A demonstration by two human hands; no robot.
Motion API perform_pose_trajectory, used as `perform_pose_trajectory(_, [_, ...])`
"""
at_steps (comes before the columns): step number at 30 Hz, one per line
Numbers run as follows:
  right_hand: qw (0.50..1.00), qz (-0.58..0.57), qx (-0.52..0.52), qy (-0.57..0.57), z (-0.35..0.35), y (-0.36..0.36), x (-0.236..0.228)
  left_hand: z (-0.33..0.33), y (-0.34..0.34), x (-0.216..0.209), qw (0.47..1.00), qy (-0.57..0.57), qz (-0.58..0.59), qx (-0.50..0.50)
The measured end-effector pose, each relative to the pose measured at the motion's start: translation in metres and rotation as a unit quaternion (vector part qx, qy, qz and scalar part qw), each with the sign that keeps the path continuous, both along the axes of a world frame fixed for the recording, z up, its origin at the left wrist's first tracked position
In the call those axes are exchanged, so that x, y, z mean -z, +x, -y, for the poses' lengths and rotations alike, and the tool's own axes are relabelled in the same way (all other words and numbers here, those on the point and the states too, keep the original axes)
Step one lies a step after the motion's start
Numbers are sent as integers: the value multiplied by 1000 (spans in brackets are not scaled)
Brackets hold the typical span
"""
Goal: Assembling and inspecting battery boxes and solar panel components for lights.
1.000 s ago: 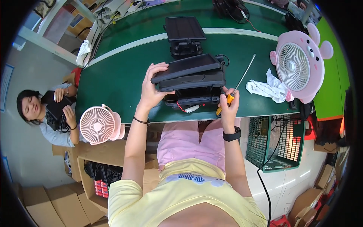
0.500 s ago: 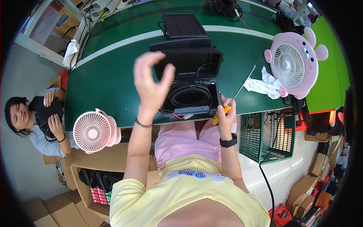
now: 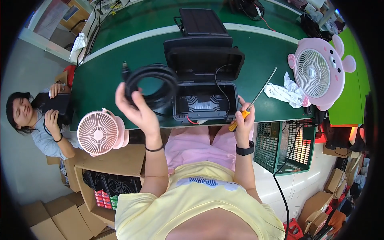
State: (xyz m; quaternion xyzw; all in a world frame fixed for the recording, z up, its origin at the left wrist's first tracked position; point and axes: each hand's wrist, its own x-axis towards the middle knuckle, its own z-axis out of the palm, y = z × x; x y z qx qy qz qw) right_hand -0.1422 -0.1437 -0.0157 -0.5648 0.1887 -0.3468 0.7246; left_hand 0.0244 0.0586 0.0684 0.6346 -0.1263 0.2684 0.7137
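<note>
A coiled black cable (image 3: 154, 76) is gripped in my left hand (image 3: 138, 110), held up left of the open black case; a plug sticks up from the coil. The case (image 3: 205, 102) sits at the table's front edge with its lid (image 3: 204, 62) tipped back. Inside it show a ribbed floor with a pale label, a thin wire, and a red wire end at the front rim. My right hand (image 3: 244, 120) is closed round the yellow handle of a screwdriver (image 3: 256, 98), its shaft pointing up and right. That hand is beside the case's right front corner.
A black panel (image 3: 203, 22) stands behind the case. Pink fans stand at left (image 3: 99, 132) and right (image 3: 318, 72), with crumpled white tissue (image 3: 285, 92) by the right one. A co-worker (image 3: 44, 120) at far left holds a black box. A green crate (image 3: 284, 148) stands below right.
My left hand has taken the coiled cable out of the case and moved it left. The screwdriver stays in my right hand. The case's inside now shows.
</note>
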Motion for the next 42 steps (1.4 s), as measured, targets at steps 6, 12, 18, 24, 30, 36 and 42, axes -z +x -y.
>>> perform_pose_trajectory(6, [1000, -4, -9, 12, 2, 1, -3, -40, -10, 42, 885, 443, 137, -47])
perform_pose_trajectory(12, [1000, 2, 1, 28, -2, 0, -4, -52, -52, 65, 817, 467, 316, 119])
perform_pose_trajectory(18, [1000, 2, -6, 20, 1, -1, 0, -31, -44, 46, 719, 541, 411, 146])
perform_pose_trajectory(24, [1000, 0, -4, 22, -1, -1, -3, -14, -39, 42, 642, 561, 513, 98])
perform_pose_trajectory(30, [1000, -6, -5, 9, -1, -1, -3, -2, -31, 37, 648, 523, 547, 84])
perform_pose_trajectory(36, [1000, 5, -9, 20, 0, -1, -2, 0, -35, 17, 901, 253, 231, 266])
perform_pose_trajectory(42, [999, -11, -7, 45, -10, -2, -23, 12, -34, 23, 970, 40, -118, 211])
